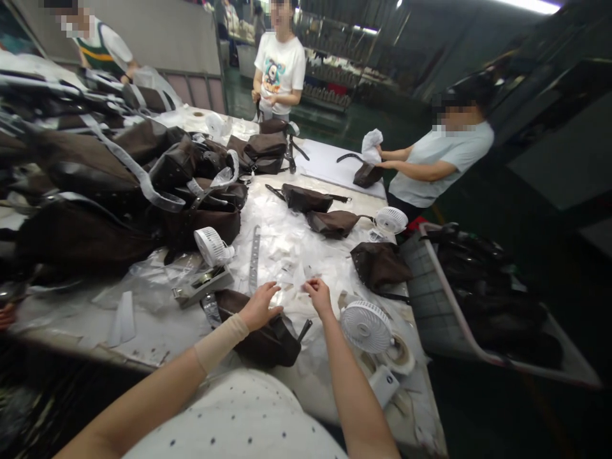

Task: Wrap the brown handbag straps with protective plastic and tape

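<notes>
A dark brown bag (268, 341) lies on the table right in front of my body, its strap end sticking up at the right. Over the bag's upper edge reaches my left hand (262, 306), fingers spread and holding nothing. Just beyond the bag, my right hand (317, 294) pinches the edge of a small clear plastic piece (300, 278). White sheets and plastic packets (280, 248) cover the table past my fingertips. A tape dispenser (203, 285) stands left of the bag, and a perforated strip (255, 255) lies beyond it.
Brown bags (95, 191) are heaped at the left. White fans stand near me, one at the right (366, 326) and one at the left (213, 247). A bin (444, 287) of dark items adjoins the table's right edge. Several people (282, 70) work around the table.
</notes>
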{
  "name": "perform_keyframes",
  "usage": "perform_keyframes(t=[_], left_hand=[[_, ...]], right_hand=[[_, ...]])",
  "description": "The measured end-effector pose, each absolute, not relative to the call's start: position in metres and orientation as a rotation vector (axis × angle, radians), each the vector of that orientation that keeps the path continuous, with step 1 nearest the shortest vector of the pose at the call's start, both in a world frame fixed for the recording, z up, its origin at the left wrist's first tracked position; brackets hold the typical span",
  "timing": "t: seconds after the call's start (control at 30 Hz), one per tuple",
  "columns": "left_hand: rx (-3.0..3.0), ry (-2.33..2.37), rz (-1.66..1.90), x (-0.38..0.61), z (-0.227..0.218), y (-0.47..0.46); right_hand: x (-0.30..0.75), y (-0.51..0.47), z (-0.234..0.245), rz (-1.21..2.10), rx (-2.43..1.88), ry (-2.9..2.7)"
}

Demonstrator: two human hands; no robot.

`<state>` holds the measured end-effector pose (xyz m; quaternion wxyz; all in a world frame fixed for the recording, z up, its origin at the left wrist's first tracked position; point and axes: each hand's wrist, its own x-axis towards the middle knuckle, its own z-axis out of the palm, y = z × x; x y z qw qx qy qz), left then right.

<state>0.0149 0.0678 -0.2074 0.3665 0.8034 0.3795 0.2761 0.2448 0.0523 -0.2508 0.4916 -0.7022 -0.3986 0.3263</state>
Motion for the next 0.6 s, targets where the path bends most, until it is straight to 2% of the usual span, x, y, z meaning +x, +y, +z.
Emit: perform_keyframes(t=[0.2, 0.47, 0.6], left_hand=[[1.989, 0.948, 0.687, -0.022, -0.220, 0.031], [1.797, 1.110, 0.685, -0.085, -0.208, 0.016], [1.750, 1.193, 0.735, -0.099, -0.201, 0.019]], right_hand=[[0.259, 0.046, -0.282, 0.724, -1.865, -0.929], [0.206, 0.156, -0.312, 1.081, -1.796, -0.989], [0.170, 0.203, -0.338, 1.102, -1.886, -1.027]])
